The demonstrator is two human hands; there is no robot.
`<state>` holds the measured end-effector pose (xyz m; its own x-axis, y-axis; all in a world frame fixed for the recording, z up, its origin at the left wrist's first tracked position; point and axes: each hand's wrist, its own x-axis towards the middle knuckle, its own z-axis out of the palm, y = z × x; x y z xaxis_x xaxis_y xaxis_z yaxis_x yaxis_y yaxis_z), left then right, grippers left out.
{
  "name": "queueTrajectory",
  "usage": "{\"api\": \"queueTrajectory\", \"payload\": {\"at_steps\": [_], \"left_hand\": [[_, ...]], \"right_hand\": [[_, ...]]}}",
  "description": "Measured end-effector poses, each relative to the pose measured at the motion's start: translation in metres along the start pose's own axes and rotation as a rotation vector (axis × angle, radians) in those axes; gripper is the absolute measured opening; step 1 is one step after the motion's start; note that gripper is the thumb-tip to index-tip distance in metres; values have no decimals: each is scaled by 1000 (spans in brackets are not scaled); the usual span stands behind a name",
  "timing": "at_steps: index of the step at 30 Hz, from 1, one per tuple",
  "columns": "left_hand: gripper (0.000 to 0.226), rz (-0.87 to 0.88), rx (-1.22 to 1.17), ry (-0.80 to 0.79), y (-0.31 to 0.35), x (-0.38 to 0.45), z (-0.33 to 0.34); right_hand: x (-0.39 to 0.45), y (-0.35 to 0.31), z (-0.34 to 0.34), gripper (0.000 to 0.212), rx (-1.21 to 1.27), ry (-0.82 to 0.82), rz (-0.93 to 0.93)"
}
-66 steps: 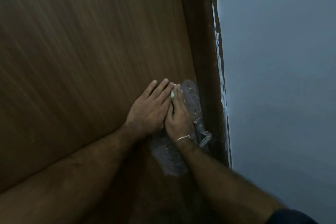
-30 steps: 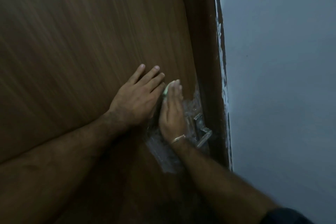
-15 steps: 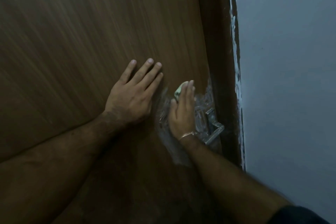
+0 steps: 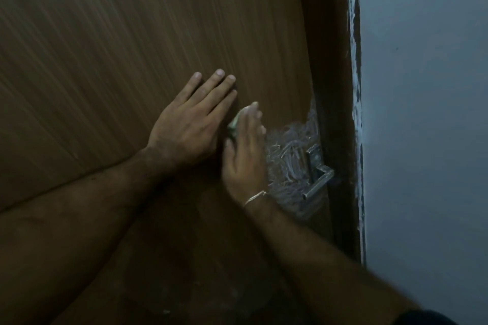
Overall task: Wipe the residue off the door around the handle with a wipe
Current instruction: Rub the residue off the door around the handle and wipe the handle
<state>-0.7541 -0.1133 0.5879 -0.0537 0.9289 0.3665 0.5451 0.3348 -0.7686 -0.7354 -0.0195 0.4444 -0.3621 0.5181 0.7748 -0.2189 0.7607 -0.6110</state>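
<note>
wood door (image 4: 132,34) carries white residue (image 4: 287,155) near its right edge, beside the handle (image 4: 318,177). the right hand (image 4: 244,155) presses a wipe (image 4: 235,124) flat just left of it. the left hand (image 4: 190,124) lies flat, fingers spread, touching the right.

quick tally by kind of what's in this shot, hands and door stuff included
hands: 2 (left hand, right hand)
wipe: 1
wrist bracelet: 1
door: 1
door handle: 1
white residue patch: 1
total: 7
</note>
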Motion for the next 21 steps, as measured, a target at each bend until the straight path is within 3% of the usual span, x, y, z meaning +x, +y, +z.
{"api": "queueTrajectory", "payload": {"at_steps": [3, 7, 10, 14, 19, 21], "left_hand": [[68, 10, -2, -8, -1, -2, 0], [64, 32, 100, -48, 0, -5, 7], [63, 21, 152, -21, 6, -3, 13], [63, 28, 130, -5, 18, 0, 15], [60, 63, 114, 8, 31, 1, 27], [58, 63, 80, 17, 37, 1, 30]], "right_hand": [[-57, 3, 12, 67, -63, -106, -57], [-39, 28, 0, 64, -46, 21, 229], [-5, 18, 1, 62, 17, 47, 117], [-51, 17, 7, 59, 27, -38, 3], [-40, 44, -5, 57, 61, 75, 315], [-22, 41, -7, 56, 32, 96, 271]]}}
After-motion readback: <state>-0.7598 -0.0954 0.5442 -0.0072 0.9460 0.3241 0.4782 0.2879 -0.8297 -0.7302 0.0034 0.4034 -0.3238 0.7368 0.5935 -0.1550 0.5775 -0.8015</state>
